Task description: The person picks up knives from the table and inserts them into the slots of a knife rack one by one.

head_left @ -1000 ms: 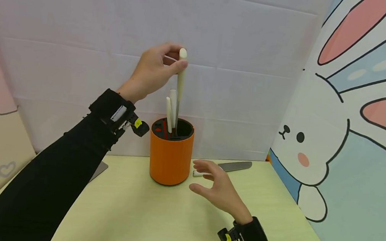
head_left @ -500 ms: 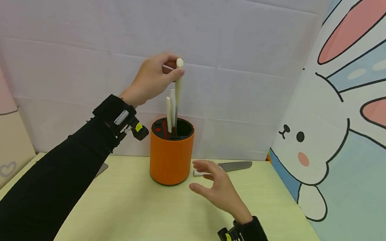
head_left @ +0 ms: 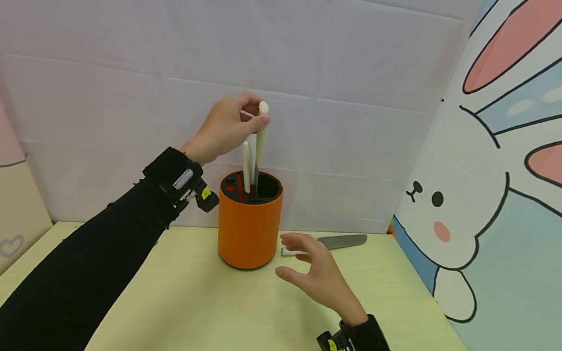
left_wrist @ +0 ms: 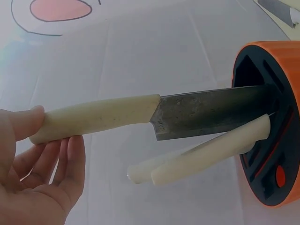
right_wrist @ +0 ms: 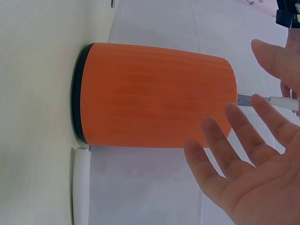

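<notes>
My left hand (head_left: pixel 230 125) pinches the end of a pale-handled knife (left_wrist: pixel 101 116) between thumb and fingers. That knife's wide blade (left_wrist: pixel 211 112) is partly inside a slot in the black top of an orange knife block (head_left: pixel 248 234). Two other light handles (left_wrist: pixel 211 152) stick out of the block beside it. My right hand (head_left: pixel 320 273) hovers over the table in front of the block, fingers spread and slightly bent, holding nothing. In the right wrist view its fingers (right_wrist: pixel 218 140) overlap the orange wall; whether they touch it I cannot tell.
Behind the right hand another knife (head_left: pixel 342 241) lies on the pale table (head_left: pixel 208 314), its white handle (right_wrist: pixel 81 187) close to the block's base. A white cloth backdrop (head_left: pixel 116 111) rises behind. A rabbit-printed panel (head_left: pixel 457 224) stands on the right.
My left hand has moved down with the knife, and more of the blade has gone into the block. The right hand has stayed in place.
</notes>
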`<state>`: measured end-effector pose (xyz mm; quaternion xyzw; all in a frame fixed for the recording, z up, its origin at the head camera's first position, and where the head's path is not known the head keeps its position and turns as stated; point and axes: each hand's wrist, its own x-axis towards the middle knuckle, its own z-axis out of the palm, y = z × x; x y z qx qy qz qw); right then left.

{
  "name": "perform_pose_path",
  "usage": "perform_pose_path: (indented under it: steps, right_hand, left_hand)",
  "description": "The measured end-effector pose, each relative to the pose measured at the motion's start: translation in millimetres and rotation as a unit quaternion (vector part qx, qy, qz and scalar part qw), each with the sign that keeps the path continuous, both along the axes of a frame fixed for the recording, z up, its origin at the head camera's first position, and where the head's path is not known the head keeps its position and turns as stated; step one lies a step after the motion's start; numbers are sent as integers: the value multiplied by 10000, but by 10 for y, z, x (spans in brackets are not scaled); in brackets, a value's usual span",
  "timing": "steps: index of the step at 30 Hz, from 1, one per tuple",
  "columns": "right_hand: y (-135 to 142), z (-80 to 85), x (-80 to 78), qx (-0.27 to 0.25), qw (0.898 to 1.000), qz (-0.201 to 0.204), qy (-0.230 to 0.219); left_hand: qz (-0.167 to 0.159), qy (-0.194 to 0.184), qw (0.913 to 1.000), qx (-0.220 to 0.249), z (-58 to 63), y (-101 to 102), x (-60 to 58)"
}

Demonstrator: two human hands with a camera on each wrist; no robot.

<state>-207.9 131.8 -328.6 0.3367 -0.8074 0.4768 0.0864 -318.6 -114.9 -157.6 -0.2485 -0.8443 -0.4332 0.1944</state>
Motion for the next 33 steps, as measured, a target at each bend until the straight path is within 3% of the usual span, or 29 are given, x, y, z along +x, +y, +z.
perform_pose_path:
  steps: [33]
  right_hand:
    - [3,-12,-14,37,10000,-5,37]
  left_hand:
    - [-6,-205,9997,-102,-360,-18,-56]
